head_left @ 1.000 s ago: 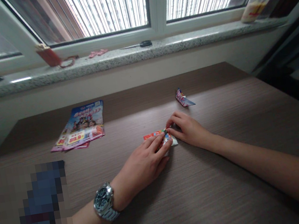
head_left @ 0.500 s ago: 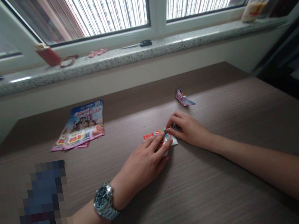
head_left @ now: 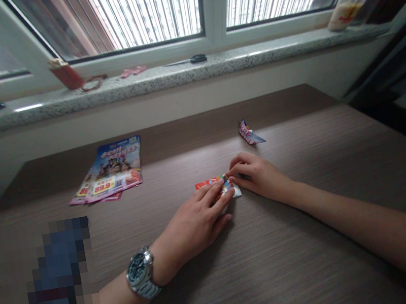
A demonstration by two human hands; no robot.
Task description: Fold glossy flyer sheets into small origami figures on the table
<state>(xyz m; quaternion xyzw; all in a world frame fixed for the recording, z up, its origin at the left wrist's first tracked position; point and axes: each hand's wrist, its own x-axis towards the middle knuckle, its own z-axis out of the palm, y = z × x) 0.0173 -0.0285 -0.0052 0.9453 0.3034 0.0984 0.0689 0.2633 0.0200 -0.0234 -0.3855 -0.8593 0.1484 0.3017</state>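
Note:
A small piece of colourful printed paper (head_left: 237, 191), red along its upper left and white at the lower right corner, lies on the table. My left hand (head_left: 197, 215) rests over it with fingers stretched out and slightly apart, hiding most of it. At the paper's upper right edge is my right hand (head_left: 256, 174), its thumb and forefinger closed in a pinch on that edge. Beyond the right hand stands a small folded paper piece (head_left: 249, 133), blue and pink with wing-like flaps.
A stack of printed flyers (head_left: 115, 168) lies at the back left of the brown table (head_left: 305, 259). Nearer me is a blurred-out dark blue object (head_left: 54, 273). The windowsill (head_left: 161, 82) holds scissors (head_left: 192, 60), a red container (head_left: 66, 75), pink pieces (head_left: 133, 71) and a plastic cup (head_left: 350, 8).
My right hand has shifted very slightly down and right, its fingers drawn a little closer together. My left hand and the paper have barely moved.

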